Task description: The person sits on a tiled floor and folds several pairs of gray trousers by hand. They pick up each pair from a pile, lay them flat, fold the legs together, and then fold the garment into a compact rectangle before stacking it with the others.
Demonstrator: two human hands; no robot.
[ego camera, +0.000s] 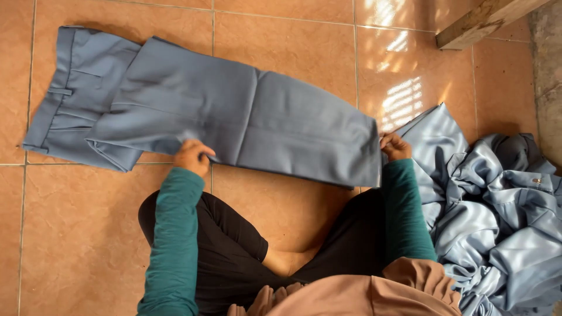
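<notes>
A pair of grey-blue trousers [246,111] lies flat on the tiled floor in front of me, folded lengthwise and doubled over, with the waistband at the far left. My left hand [192,155] pinches the near edge of the fabric around the middle of the fold. At the folded right end, the fingers of my right hand [394,146] grip the cloth. Both arms wear teal sleeves.
A crumpled heap of shiny light-blue garments [497,210] lies on the floor at my right. A wooden beam or furniture leg [480,23] stands at the top right. The floor is orange-brown tile [82,234]. My crossed legs in black are near the bottom.
</notes>
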